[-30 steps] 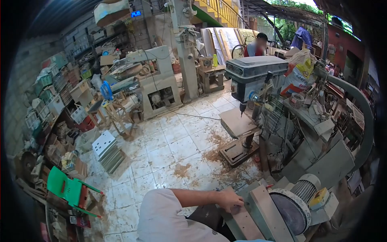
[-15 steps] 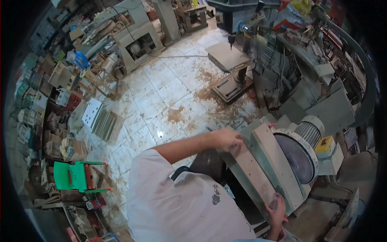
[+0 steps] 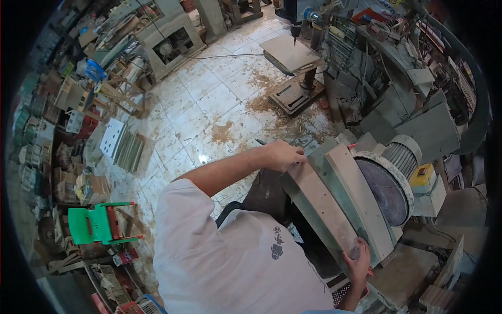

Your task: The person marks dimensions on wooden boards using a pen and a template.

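Observation:
A long pale wooden piece [image 3: 320,203] with small dark holes lies slanted on the sander's table. My left hand [image 3: 285,156] is closed on its upper end, fingers bent over the edge. A thin dark pointed thing [image 3: 260,142] sticks out behind that hand; its other end is hidden. My right hand [image 3: 358,260] grips the lower end, thumb and fingers around it. Beside the piece, a second pale board [image 3: 361,201] runs between it and the round sanding disc [image 3: 384,188].
Behind the disc sits a ribbed motor [image 3: 402,152], with a yellow box [image 3: 421,178] beside it. A drill press with a board [image 3: 290,53] stands ahead. Sawdust lies on the tiled floor [image 3: 185,118]. At left are a green chair [image 3: 99,224] and stacked panels [image 3: 123,149].
The view has shifted slightly, with the floor and drill press now higher and more to the left. Both hands keep hold of the piece, its upper end a little farther left.

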### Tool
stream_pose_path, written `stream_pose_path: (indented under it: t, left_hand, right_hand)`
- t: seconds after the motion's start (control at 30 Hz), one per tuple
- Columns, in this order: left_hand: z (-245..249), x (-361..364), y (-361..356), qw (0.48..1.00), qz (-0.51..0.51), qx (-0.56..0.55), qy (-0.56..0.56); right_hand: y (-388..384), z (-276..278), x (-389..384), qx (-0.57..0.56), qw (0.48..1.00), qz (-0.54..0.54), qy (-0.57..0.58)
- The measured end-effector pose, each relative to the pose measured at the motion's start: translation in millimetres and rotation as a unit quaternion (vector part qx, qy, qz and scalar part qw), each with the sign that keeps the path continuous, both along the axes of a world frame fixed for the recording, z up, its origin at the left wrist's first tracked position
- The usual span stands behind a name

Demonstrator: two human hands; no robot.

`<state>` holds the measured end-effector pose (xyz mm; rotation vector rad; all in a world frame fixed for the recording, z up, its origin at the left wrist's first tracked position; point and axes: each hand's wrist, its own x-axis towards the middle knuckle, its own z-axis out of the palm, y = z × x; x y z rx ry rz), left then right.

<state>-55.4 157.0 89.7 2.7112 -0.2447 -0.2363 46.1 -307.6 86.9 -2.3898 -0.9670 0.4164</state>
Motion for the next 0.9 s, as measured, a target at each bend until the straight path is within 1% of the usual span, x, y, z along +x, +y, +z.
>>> stream_pose_path:
  t: [0.17,0.27,0.3,0.37,0.4,0.43,0.47,0.53,0.57,0.6,0.63,0.67,0.7,0.73,0.77,0.8,0.87,0.9]
  left_hand:
    - [-2.9,-2.0,1.2,1.0,0.007,-0.003,0.009]
    - [3.4,-6.2,0.9,1.0,0.006,0.008,-0.003]
    - [12.7,-5.7,-2.8,1.0,0.003,0.009,-0.005]
    - [41.5,-4.8,-16.3,0.997,0.07,-0.018,0.015]
    - [47.6,-2.7,-25.6,0.997,0.068,-0.018,0.013]
    - [51.3,1.5,-38.3,0.995,0.068,-0.071,-0.017]
    - [56.1,5.5,-52.6,0.989,0.069,-0.124,-0.046]
    - [74.0,10.4,-90.4,0.967,0.038,-0.236,-0.088]
    - [83.4,12.0,-109.2,0.955,0.014,-0.283,-0.087]
    - [89.0,13.6,-127.0,0.94,-0.01,-0.33,-0.085]
    - [88.8,15.8,-143.8,0.923,-0.022,-0.376,-0.075]
    - [87.0,18.1,-158.5,0.904,-0.035,-0.421,-0.065]
    - [83.4,21.6,-171.4,0.904,-0.035,-0.421,-0.066]
    - [79.6,24.9,-183.6,0.877,-0.051,-0.468,-0.095]
    - [77.5,25.5,-190.9,0.847,-0.068,-0.512,-0.124]
    - [77.0,23.7,-194.1,0.847,-0.069,-0.511,-0.124]
    - [76.9,20.5,-196.7,0.863,-0.08,-0.494,-0.062]
    - [77.1,19.4,-195.8,0.863,-0.083,-0.494,-0.061]
  right_hand:
    - [1.1,2.4,-1.5,-0.001,1.0,-0.005,0.001]
    - [-1.5,-1.4,-1.1,-0.001,1.0,-0.003,-0.002]
    - [-0.7,0.2,-1.6,-0.008,1.0,-0.009,0.005]
    - [3.7,7.8,-3.7,-0.014,1.0,-0.017,0.01]
    - [9.2,15.9,-6.5,0.001,1.0,-0.015,-0.026]
    - [16.8,21.9,-9.0,0.016,0.998,-0.012,-0.062]
    - [25.8,25.2,-10.4,0.016,0.998,-0.013,-0.063]
    - [45.6,32.6,-15.9,0.058,0.997,-0.041,0.039]
    - [60.3,35.6,-22.5,0.057,0.997,-0.041,0.038]
    - [77.3,37.3,-31.6,0.124,0.976,-0.057,0.17]
    - [89.9,37.1,-39.7,0.188,0.933,-0.072,0.298]
    - [99.7,31.1,-46.5,0.188,0.933,-0.072,0.297]
    - [109.3,21.5,-51.9,0.22,0.936,-0.037,0.272]
    - [113.3,16.0,-54.2,0.251,0.936,-0.001,0.247]
    - [112.9,14.8,-53.6,0.252,0.936,-0.001,0.246]
    - [111.9,13.3,-52.8,0.259,0.936,0.0,0.236]
    - [107.3,10.4,-51.8,0.274,0.937,-0.003,0.216]
    - [104.0,9.0,-51.5,0.281,0.937,-0.005,0.206]
